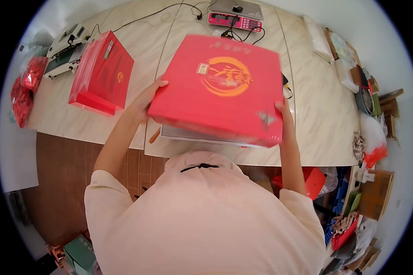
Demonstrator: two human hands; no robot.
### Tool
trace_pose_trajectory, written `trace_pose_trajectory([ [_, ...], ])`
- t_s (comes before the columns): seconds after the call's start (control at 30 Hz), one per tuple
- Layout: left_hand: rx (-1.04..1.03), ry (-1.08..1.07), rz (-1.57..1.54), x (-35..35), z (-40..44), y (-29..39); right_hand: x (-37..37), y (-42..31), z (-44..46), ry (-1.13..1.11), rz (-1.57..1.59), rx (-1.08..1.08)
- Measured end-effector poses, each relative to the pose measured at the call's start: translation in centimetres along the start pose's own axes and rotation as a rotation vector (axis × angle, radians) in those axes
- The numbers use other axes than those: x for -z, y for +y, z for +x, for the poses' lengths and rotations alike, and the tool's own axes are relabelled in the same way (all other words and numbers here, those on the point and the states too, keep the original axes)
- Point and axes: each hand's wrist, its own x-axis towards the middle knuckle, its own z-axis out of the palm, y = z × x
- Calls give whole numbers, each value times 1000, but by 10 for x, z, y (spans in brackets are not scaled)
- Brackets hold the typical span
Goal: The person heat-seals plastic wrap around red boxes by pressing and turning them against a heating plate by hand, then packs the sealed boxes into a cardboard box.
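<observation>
Over the front of the tabletop (326, 133), between both hands: one red box (218, 106), gold ring emblem (226, 76) facing up, held at a slight skew. Near edge of it is blurred. Left hand (150, 95) grips the left side, thumb over the top edge, other fingers hidden underneath. Right hand (283, 112) grips the right side, thumb at the edge, rest out of sight. Both sets of fingers are clamped on the box.

Beneath it, mostly covered, a flat pale thing (192, 134) with a dark outline; can't tell what it is, or whether the box touches it. Brown handle (154, 135) pokes out to its left.

Left of my left hand, well apart from the box: a red stack (110, 73) with a smaller gold emblem; boxes or bags, can't tell. Pale machine (66, 60) right behind that. Pink scale (245, 23) sits past the box's far edge, black cables (226, 34) bunched in front.
</observation>
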Motion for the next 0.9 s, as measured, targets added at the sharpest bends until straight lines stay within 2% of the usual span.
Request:
trace_pose_trajectory([
  [0.03, -143, -69, 135, -8, -2, -2, 8, 6, -13, -46, 30, 56],
  [0.07, -141, -61, 127, -12, 3, -6, 9, 11, -28, 4, -80, 169],
  [0.1, -179, -154, 147, -15, 13, -14, 10, 16, -46, 55, -191, 282],
  [0.2, -325, -335, 190, -41, 43, -51, 47, 46, -107, 267, -620, 432],
  [0.23, -327, -371, 226, -52, 50, -65, 71, 72, -130, 462, -906, 581],
  [0.3, -294, -440, 266, -70, 64, -93, 100, 94, -174, 364, -1160, 684],
  [0.33, -352, -519, 307, -78, 71, -108, 110, 104, -201, 304, -1143, 437],
  [0.37, -414, -602, 342, -85, 75, -119, 118, 124, -224, 296, -1125, 303],
  [0.4, -385, -639, 339, -95, 72, -123, 126, 143, -246, 289, -1112, 168],
  [0.43, -414, -638, 370, -106, 65, -122, 138, 177, -264, 419, -1051, 70],
  [0.5, -434, -652, 399, -117, 64, -118, 124, 193, -288, 564, -985, -35],
  [0.57, -424, -744, 526, -119, 73, -107, 107, 203, -292, 633, -936, -77],
  [0.63, -567, -722, 462, -141, 62, -72, 79, 196, -282, 644, -922, -102],
  [0.7, -532, -671, 393, -172, 41, -24, 58, 186, -269, 636, -926, -125],
  [0.8, -523, -609, 475, -193, 42, -4, 36, 169, -247, 611, -963, -134],
  [0.9, -467, -577, 418, -193, 58, 5, 22, 154, -227, 578, -1000, -147],
])
